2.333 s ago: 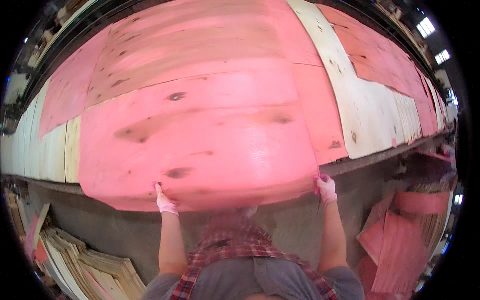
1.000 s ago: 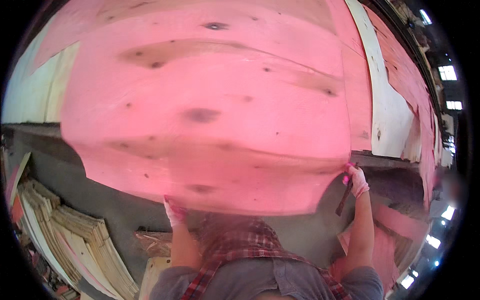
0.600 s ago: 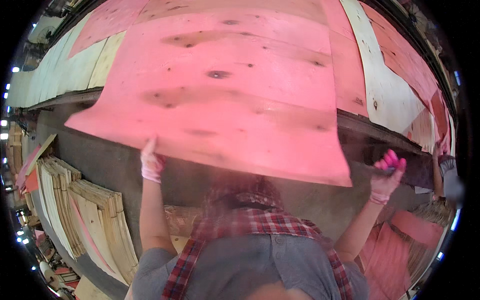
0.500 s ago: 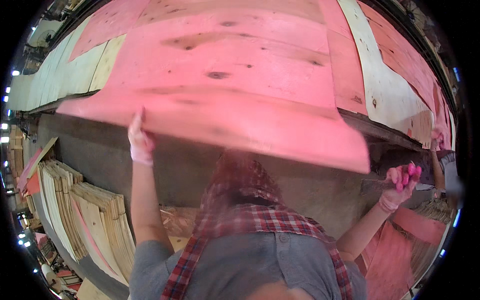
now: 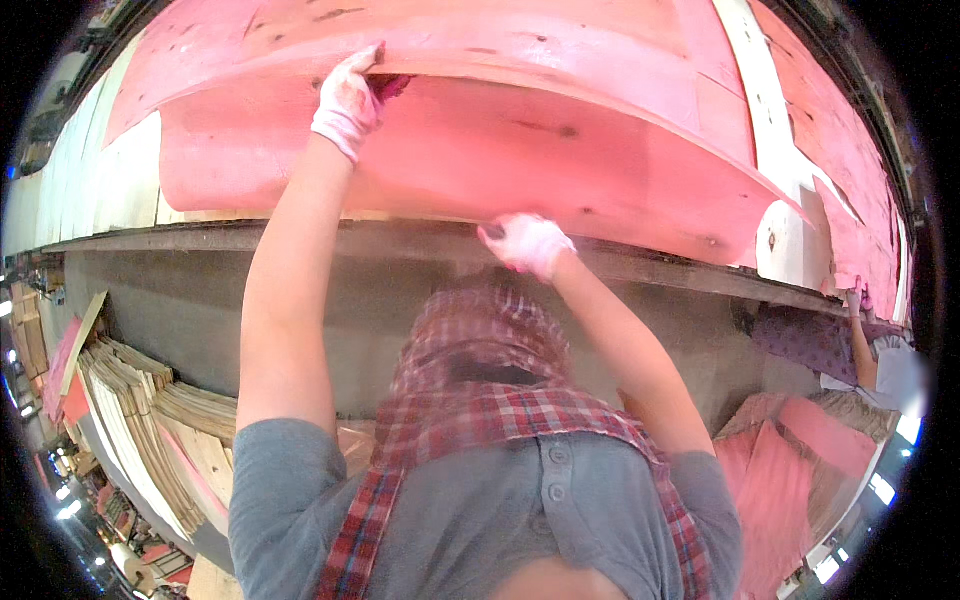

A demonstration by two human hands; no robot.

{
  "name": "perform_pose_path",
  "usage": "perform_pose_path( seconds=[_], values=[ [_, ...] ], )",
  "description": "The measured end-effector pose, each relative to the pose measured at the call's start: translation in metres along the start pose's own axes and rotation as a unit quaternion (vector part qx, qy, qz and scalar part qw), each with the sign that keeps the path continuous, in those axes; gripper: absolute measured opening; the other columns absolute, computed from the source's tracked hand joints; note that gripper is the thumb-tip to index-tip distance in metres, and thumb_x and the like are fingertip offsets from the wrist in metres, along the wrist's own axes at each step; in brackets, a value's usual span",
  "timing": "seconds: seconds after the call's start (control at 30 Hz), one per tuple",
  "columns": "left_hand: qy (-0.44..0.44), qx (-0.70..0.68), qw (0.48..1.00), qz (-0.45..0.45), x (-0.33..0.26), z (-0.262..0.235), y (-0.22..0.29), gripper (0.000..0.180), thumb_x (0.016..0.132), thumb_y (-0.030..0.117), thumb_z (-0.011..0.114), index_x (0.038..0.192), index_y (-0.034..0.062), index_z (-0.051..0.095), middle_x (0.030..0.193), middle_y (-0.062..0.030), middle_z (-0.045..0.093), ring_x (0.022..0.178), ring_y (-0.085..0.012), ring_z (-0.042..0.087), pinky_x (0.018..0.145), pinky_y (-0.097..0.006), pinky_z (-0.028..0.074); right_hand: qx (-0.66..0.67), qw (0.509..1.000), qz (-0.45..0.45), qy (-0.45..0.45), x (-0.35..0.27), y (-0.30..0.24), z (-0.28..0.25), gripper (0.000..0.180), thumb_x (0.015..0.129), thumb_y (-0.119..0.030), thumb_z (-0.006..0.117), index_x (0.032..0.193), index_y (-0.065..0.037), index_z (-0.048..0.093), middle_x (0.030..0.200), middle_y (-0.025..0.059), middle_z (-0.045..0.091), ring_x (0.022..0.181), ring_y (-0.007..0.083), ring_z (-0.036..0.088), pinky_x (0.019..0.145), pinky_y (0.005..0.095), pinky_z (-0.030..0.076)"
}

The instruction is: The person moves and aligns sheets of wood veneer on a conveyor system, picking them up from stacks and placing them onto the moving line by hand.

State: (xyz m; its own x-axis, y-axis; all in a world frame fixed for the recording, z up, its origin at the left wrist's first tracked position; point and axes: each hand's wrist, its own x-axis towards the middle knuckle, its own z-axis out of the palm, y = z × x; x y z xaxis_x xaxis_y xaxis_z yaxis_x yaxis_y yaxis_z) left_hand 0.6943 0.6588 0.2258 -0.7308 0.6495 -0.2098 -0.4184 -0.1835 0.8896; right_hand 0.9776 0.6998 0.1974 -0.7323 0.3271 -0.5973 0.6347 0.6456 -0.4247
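My left hand (image 5: 350,105), in a white glove stained pink, is closed on the raised edge of a pink wood veneer sheet (image 5: 470,135). The sheet bends back over the layer beneath, its knotted face toward me and its lower curve near the table's front edge. My right hand (image 5: 530,243), gloved likewise, is close to that lower curve, fingers curled. What it holds, if anything, is hidden, and I cannot tell whether it touches the sheet.
More pink and pale veneer sheets (image 5: 795,240) cover the table, whose dark front edge (image 5: 640,258) runs across. Veneer stacks (image 5: 130,420) stand at lower left; pink sheets (image 5: 765,480) lie at lower right. Another person's arm (image 5: 862,345) reaches in at far right.
The sheet's near edge has gone from hanging past the table front to being lifted and bent away from me. My left hand moved up and away; my right came in from the right.
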Motion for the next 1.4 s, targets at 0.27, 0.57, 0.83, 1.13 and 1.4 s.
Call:
perform_pose_path(
  seconds=[0.27, 0.57, 0.83, 1.13, 1.4],
  values=[
    [-0.029, -0.105, 0.987, -0.12, 0.036, -0.032, -0.039, 0.028, 0.083, 0.015, 0.058, 0.106, -0.0009, 0.057, 0.106, -0.0102, 0.056, 0.098, -0.0288, 0.055, 0.083, -0.046, 0.05, 0.051, 0.996, 0.048, -0.06, 0.078, 0.011, 0.018, 0.044, 0.085, -0.043, 0.049, 0.081, -0.001, 0.064, 0.06, 0.0145, 0.061, 0.055, 0.0259, 0.062, 0.057, 0.0383, 0.05],
    [-0.038, -0.127, 0.976, -0.176, 0.027, -0.042, -0.092, 0.035, 0.084, 0.019, 0.057, 0.114, 0.0017, 0.054, 0.116, -0.0117, 0.055, 0.1, -0.0295, 0.057, 0.09, -0.047, 0.045, 0.568, 0.788, 0.234, 0.043, 0.103, 0.054, 0.067, 0.026, 0.087, -0.024, 0.055, 0.087, 0.001, 0.06, 0.063, 0.0115, 0.06, 0.048, 0.0208, 0.058, 0.044, 0.0337, 0.049],
    [-0.095, -0.103, 0.966, -0.216, 0.003, -0.032, -0.092, 0.034, 0.083, 0.022, 0.061, 0.111, 0.0031, 0.056, 0.114, -0.0081, 0.056, 0.098, -0.0328, 0.057, 0.084, -0.039, 0.049, 0.694, 0.616, 0.081, 0.364, -0.064, 0.155, 0.028, 0.027, 0.089, -0.018, 0.051, 0.11, -0.001, 0.051, 0.103, 0.0126, 0.059, 0.088, 0.0233, 0.059, 0.073, 0.0373, 0.05],
    [0.008, 0.037, 0.97, -0.239, -0.223, -0.027, -0.073, 0.037, 0.087, 0.033, 0.055, 0.11, 0.0037, 0.054, 0.101, -0.0128, 0.061, 0.084, -0.0245, 0.063, 0.069, -0.034, 0.053, 0.835, 0.396, -0.078, 0.374, -0.133, 0.146, 0.008, 0.038, 0.086, -0.038, 0.056, 0.108, -0.007, 0.052, 0.1, 0.0042, 0.058, 0.086, 0.0205, 0.056, 0.076, 0.0367, 0.047],
    [0.079, -0.096, 0.987, -0.106, -0.322, -0.148, -0.088, 0.055, 0.086, 0.045, 0.052, 0.123, 0.0061, 0.043, 0.116, -0.0104, 0.056, 0.096, -0.0267, 0.059, 0.072, -0.041, 0.051, 0.868, 0.34, 0.032, 0.36, -0.168, 0.14, 0.132, 0.041, 0.077, -0.026, 0.067, 0.11, -0.007, 0.054, 0.106, 0.0055, 0.057, 0.099, 0.0238, 0.053, 0.091, 0.0396, 0.041]
  ],
)
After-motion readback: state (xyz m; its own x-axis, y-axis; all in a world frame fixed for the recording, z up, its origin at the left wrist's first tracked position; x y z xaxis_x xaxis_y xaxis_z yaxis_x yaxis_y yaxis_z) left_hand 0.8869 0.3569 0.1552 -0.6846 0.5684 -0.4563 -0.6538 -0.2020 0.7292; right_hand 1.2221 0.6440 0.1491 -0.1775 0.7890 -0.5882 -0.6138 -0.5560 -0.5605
